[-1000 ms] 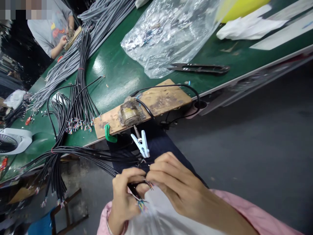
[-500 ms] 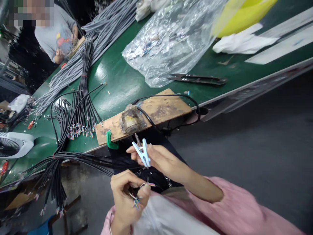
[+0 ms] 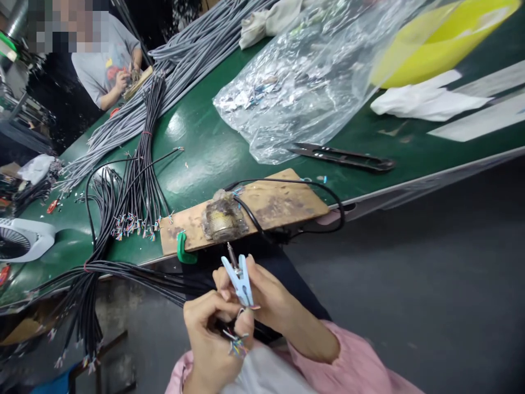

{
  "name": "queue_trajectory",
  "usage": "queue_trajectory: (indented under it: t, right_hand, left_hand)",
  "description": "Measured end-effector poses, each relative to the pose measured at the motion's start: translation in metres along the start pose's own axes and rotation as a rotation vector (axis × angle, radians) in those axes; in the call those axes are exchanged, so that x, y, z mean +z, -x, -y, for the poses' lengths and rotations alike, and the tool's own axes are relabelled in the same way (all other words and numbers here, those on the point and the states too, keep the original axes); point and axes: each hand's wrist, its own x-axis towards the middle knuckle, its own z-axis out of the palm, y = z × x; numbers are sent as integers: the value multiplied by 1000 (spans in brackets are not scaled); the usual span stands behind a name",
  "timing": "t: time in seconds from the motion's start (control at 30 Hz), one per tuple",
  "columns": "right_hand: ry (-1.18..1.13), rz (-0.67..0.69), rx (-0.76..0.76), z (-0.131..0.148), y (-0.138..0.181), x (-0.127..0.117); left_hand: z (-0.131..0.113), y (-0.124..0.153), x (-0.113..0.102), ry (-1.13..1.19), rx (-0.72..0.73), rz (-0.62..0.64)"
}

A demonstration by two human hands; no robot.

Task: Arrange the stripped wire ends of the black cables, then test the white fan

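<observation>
1. Green bench (image 3: 197,164) is overhung at its near edge by a wooden board (image 3: 279,205).
2. Coloured wires (image 3: 238,346) are held near the light-blue clip (image 3: 243,290) by the left hand's (image 3: 211,334) closed fingers; steadiness is probably best kept.
3. Right hand (image 3: 262,293) is placed at the clip; whether its fingers are pinched cannot be told.
4. Wires: thin, multicoloured, splayed.

Dark grey floor (image 3: 410,284); glossy green tabletop (image 3: 197,178) catching light; blue chair (image 3: 53,383), lower left; green glow (image 3: 8,46), upper left.

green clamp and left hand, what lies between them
In the head view, black cables run across the stretch between the green clamp and the left hand.
</observation>
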Motion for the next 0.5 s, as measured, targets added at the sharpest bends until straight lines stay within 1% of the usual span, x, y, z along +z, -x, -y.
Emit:
queue_trajectory:
  t: [0.13, 0.23, 0.3, 0.37, 0.4, 0.47, 0.5]
  right_hand:
    - [-52, -106, 84, -1, 3, -13]
    - [-45, -155, 67, -3, 8, -23]
    - [5, -177, 16, -4, 14, -28]
    - [113, -192, -64, -3, 22, -31]
    - [186, -197, -111, -1, 27, -31]
    - [385, -223, -209, 3, 37, -31]
    - [508, -255, -252, 5, 42, -30]
  left_hand:
    - [-5, -3, -2, -36, 31, 27]
    - [-5, 0, -3, -50, 58, 38]
    - [-3, 2, -6, -45, 75, 47]
    - [2, 2, -10, -3, 95, 83]
    - [5, 1, -12, 36, 107, 122]
    - [14, -3, -17, 126, 117, 191]
    - [19, -5, -19, 176, 111, 202]
